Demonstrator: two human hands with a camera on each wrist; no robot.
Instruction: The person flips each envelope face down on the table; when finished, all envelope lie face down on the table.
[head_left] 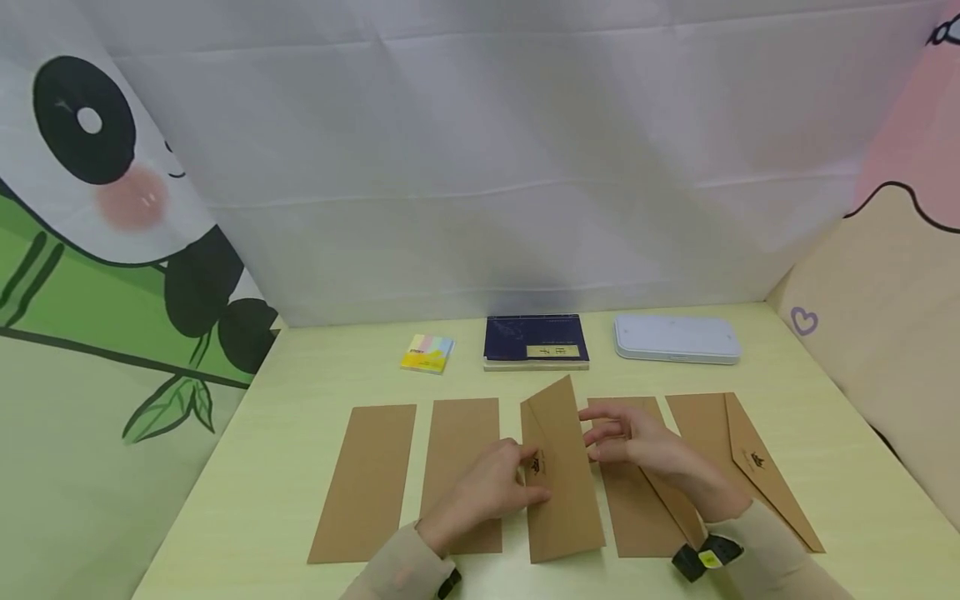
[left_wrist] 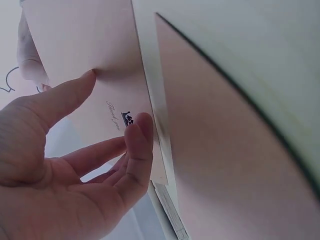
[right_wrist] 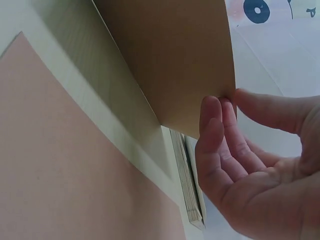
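A brown kraft envelope stands tilted on its long edge in the middle of the row, its raised edge to the right. The flap side, with a small dark print and "Thank you" script, faces my left hand. In the left wrist view, the thumb touches that face while the bent fingers reach the print near the lower edge, spread apart from the thumb. My right hand pinches the raised edge; in the right wrist view its fingertips overlap the plain back and the thumb meets the edge.
Two plain-side-up envelopes lie left of it, and two flap-side-up ones lie right. Along the back are a sticky-note pack, a dark blue book and a pale case, before a white cloth backdrop.
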